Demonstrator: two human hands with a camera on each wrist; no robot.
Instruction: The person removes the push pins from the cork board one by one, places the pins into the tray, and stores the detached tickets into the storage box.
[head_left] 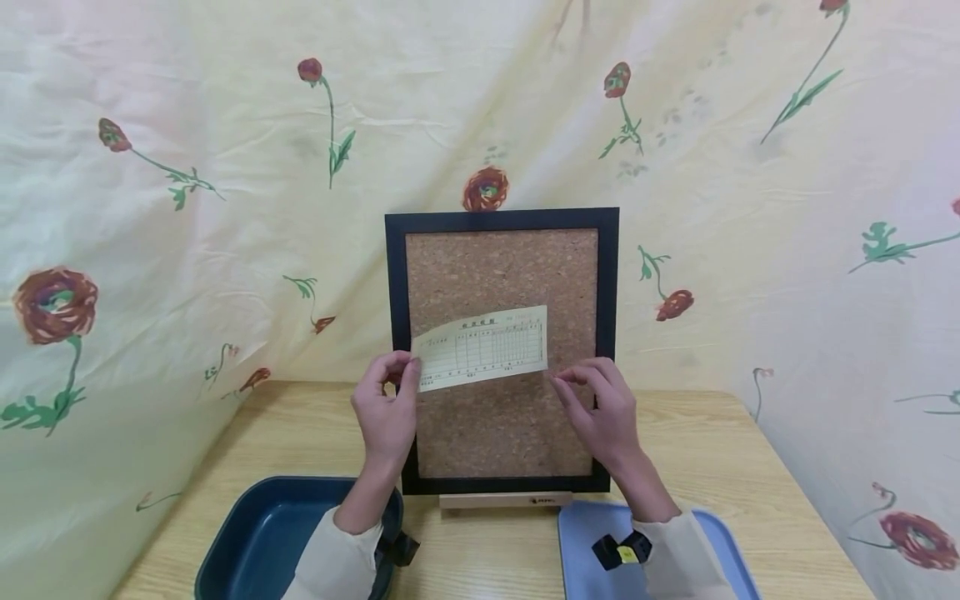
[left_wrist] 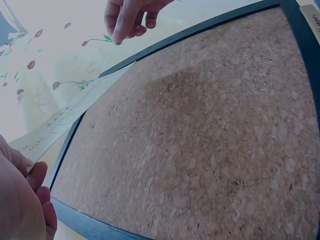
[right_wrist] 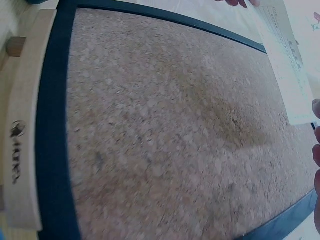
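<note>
A pale slip of paper [head_left: 483, 348] printed with a table grid hangs slightly tilted in front of a black-framed cork board [head_left: 502, 433]. My left hand [head_left: 386, 406] pinches the slip's left end between thumb and fingers. Beside the slip's lower right corner is my right hand [head_left: 603, 410], its fingers loosely bent. In the left wrist view a small gap shows between the right hand [left_wrist: 131, 20] and the slip [left_wrist: 75, 107]. I see nothing clearly held in that hand. The right wrist view has the slip [right_wrist: 285, 65] over the board's edge, right fingertips at the border.
The board stands upright in a wooden base [head_left: 506, 500] on a wood-grain table [head_left: 472, 558]. A dark blue tray [head_left: 251, 533] lies under the left forearm, a light blue tray [head_left: 588, 521] under the right. Flowered cloth [head_left: 420, 100] hangs behind.
</note>
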